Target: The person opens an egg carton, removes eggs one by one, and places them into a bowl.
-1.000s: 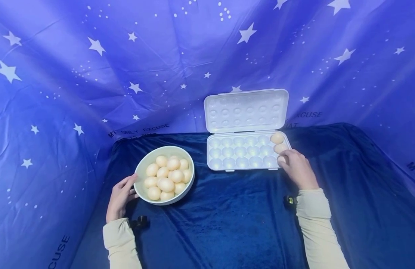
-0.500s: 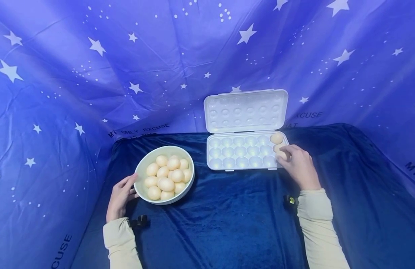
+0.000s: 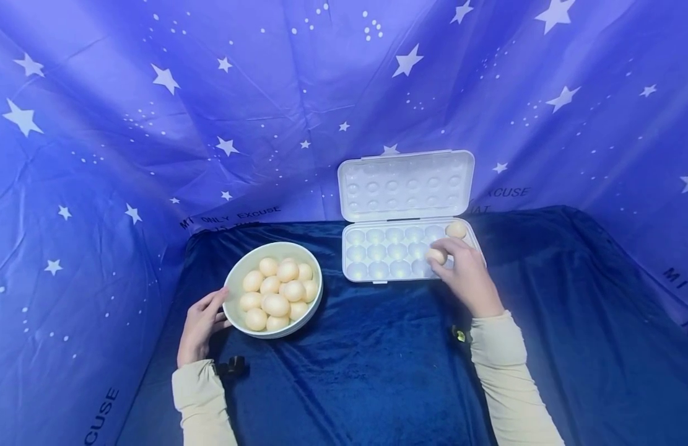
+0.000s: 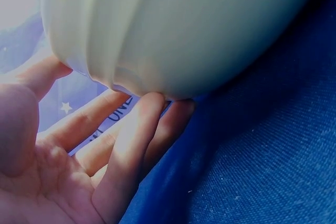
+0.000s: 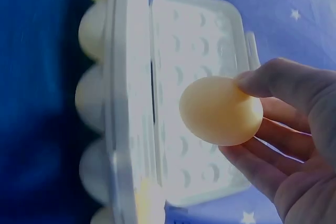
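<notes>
On the left of the head view stands a pale green bowl heaped with eggs. My left hand holds its near left side, thumb at the rim and fingertips against the outer wall, as the left wrist view shows. A white plastic egg box lies open to the right, rows of round cups in its base. My right hand pinches an egg between thumb and fingers, over the right part of the base. Another egg sits in the far right cup; the hand hides the nearer right cups.
The raised lid of the box leans back against a blue star-printed curtain. Dark blue velvet cloth covers the table. A small black device is strapped at the left wrist.
My right hand has moved from the front right cup, past the middle one, and now left and up with an egg in its fingers. Left hand and bowl stay put.
</notes>
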Tool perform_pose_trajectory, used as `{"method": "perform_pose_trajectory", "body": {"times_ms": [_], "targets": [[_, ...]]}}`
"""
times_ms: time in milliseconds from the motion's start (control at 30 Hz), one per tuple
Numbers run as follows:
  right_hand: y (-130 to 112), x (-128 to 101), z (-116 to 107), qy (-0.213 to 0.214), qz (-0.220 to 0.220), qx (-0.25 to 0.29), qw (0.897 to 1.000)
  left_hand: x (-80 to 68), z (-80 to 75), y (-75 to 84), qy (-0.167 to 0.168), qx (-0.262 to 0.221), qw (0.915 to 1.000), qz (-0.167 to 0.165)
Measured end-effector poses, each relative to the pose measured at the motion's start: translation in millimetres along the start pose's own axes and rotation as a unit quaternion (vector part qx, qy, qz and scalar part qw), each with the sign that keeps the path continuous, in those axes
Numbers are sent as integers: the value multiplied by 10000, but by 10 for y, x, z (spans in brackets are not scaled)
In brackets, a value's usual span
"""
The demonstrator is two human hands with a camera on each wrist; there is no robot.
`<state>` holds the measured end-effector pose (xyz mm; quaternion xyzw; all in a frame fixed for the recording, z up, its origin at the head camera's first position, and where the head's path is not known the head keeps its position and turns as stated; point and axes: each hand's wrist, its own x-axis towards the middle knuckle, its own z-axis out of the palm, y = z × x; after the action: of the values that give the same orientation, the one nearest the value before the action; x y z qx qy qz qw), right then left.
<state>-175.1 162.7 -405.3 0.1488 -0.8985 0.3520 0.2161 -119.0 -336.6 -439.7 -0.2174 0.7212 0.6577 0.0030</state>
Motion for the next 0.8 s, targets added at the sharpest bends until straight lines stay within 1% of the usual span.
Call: {"method": "perform_pose_trajectory", "body": {"times_ms": [100,300,500,800], "targets": [[-84,27,73,-26,-146,193,9997,-4,-4,-1,1,-14,10000,12],[-269,82,194,-122,-272,419,9987,-2,-11,1,-14,-25,10000,21],[-438,125,327,-253,-312,504,9979,8,-12,-1,16,-5,10000,35],[-708,170,575,-587,-540,696,9944,19,-11,-29,11,-63,10000,36]]}}
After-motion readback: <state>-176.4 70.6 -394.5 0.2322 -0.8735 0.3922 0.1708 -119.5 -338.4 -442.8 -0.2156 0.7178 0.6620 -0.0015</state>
